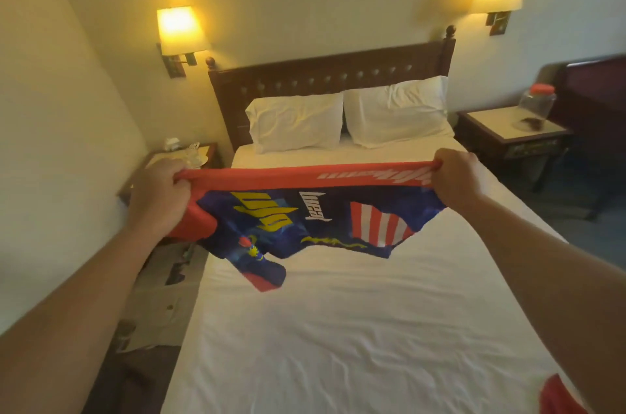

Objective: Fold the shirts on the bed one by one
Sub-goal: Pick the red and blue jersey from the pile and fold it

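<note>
White sheets are covering the bed [355,329], which is stretching away under both outstretched arms toward a dark wooden headboard [325,71]. Two white pillows [345,115] are leaning against that headboard, beyond the hands. Two wall lamps [179,29] are glowing on the wall above, one out past each hand. A bedside worktop [508,129] is standing to the right of the right hand, carrying a clear jar with a red lid [537,105]; another bedside worktop [179,156] is sitting just behind the left hand with small pale things on it that I cannot make out.

Between the hands a shirt [305,210] is hanging in the air above the bed, blue with red trim, yellow lettering and a red-and-white striped patch, its red edge pulled taut from fist to fist and a sleeve dangling low on the left side. The left hand [159,197] is curling tightly around one end of that red edge; the right hand [454,173] is gripping the other end. Near the right forearm, at the bed's close corner, a bit of red cloth [559,396] is showing.
</note>
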Demonstrator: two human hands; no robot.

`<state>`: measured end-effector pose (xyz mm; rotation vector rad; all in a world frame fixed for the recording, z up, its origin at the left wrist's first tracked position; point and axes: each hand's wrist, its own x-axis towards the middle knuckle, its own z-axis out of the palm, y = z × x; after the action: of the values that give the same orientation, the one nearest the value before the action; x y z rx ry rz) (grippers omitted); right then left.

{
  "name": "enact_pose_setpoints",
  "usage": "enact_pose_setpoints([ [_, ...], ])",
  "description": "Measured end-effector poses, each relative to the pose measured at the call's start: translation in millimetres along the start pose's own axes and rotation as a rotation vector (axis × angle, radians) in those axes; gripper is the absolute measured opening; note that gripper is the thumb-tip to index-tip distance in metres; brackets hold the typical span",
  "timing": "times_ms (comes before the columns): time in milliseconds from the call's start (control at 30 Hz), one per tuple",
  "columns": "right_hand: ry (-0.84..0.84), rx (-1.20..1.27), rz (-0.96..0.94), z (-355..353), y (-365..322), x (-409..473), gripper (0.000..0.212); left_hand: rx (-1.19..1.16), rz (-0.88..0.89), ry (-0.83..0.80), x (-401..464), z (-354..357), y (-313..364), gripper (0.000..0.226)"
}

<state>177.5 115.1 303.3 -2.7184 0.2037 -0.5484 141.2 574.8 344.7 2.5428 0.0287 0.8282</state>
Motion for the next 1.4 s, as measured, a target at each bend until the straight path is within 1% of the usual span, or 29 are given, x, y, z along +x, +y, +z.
enact_pose_setpoints([
  [33, 0.012, -0.001, -0.007, 7.5, 6.3, -13.0, 0.021, 0.001, 0.02, -0.032, -18.4, -0.2, -6.4, 0.024],
  [100, 0.003, 0.076, 0.003, 31.0, 26.6, -42.3, 0.027, 0.07, 0.079, -0.128, -64.9, 6.6, -28.4, 0.017],
  [167, -0.072, 0.12, 0.014, 64.4, 56.4, -80.1, 0.027, 0.178, 0.198, -0.213, -118.8, 19.9, -56.4, 0.015],
  [233, -0.138, 0.121, 0.005, 99.6, 89.4, -124.6, 0.025, 0.234, 0.293, -0.284, -174.7, 41.2, -81.8, 0.018],
  [367, -0.229, 0.153, -0.029, 176.8, 161.7, -218.0, 0.03, 0.34, 0.388, -0.489, -298.6, 107.3, -125.6, 0.029],
  [467, -0.302, 0.035, -0.018, 222.6, 207.1, -286.7, 0.019, 0.45, 0.378, -0.702, -389.5, 160.8, -150.9, 0.03],
  [533, -0.339, -0.017, -0.046, 251.9, 235.2, -330.7, 0.019, 0.489, 0.358, -0.81, -447.6, 192.5, -160.1, 0.033],
  [600, -0.393, -0.038, -0.071, 279.2, 259.9, -368.2, 0.022, 0.534, 0.291, -0.912, -502.2, 218.1, -161.2, 0.034],
  [667, -0.458, -0.092, -0.083, 301.5, 280.1, -399.4, 0.025, 0.59, 0.178, -0.999, -547.0, 238.7, -149.9, 0.037],
  [700, -0.486, -0.135, -0.082, 311.5, 290.6, -414.7, 0.023, 0.615, 0.116, -1.035, -565.8, 249.6, -139.1, 0.049],
  [733, -0.502, -0.18, -0.073, 319.5, 300.1, -428.3, 0.022, 0.625, 0.071, -1.072, -580.9, 260.7, -124.7, 0.065],
  [767, -0.512, -0.215, -0.055, 324.9, 307.6, -439.6, 0.023, 0.627, 0.05, -1.094, -592.2, 272.1, -108.1, 0.078],
  [800, -0.524, -0.241, -0.021, 328.3, 313.6, -448.3, 0.032, 0.607, 0.073, -1.102, -602.7, 285.1, -92.2, 0.082],
  [867, -0.522, -0.282, 0.08, 329.6, 322.8, -456.9, 0.051, 0.536, 0.172, -1.105, -615.5, 311.8, -60.5, 0.076],
  [900, -0.519, -0.289, 0.133, 328.6, 327.2, -457.3, 0.055, 0.499, 0.21, -1.105, -619.7, 325.2, -46.4, 0.072],
  [933, -0.515, -0.29, 0.172, 328.2, 331.1, -456.6, 0.053, 0.463, 0.236, -1.101, -622.3, 338.5, -33.9, 0.068],
  [967, -0.506, -0.278, 0.189, 328.4, 336.1, -455.9, 0.047, 0.432, 0.25, -1.099, -623.2, 350.5, -22.2, 0.064],
  [1033, -0.471, -0.214, 0.169, 326.5, 345.2, -454.3, 0.029, 0.389, 0.267, -1.087, -623.0, 370.8, -1.8, 0.052],
  [1067, -0.445, -0.18, 0.145, 324.6, 349.7, -453.7, 0.024, 0.373, 0.27, -1.072, -622.8, 378.6, 5.8, 0.043],
  [1133, -0.391, -0.143, 0.101, 318.5, 357.1, -453.8, 0.025, 0.339, 0.267, -1.036, -624.6, 388.8, 15.2, 0.027],
  [1200, -0.377, -0.16, 0.085, 310.3, 360.6, -454.1, 0.026, 0.301, 0.258, -1.016, -629.1, 392.2, 17.7, 0.027],
  [1300, -0.449, -0.273, 0.038, 302.2, 372.9, -457.9, 0.024, 0.282, 0.247, -1.017, -635.9, 389.5, 18.1, 0.026],
  [1367, -0.567, -0.351, -0.009, 300.4, 381.5, -462.3, 0.026, 0.264, 0.246, -1.022, -636.5, 386.3, 19.9, 0.029],
  [1400, -0.654, -0.388, -0.011, 299.9, 382.3, -463.3, 0.027, 0.248, 0.239, -1.028, -636.5, 384.2, 20.7, 0.03],
])
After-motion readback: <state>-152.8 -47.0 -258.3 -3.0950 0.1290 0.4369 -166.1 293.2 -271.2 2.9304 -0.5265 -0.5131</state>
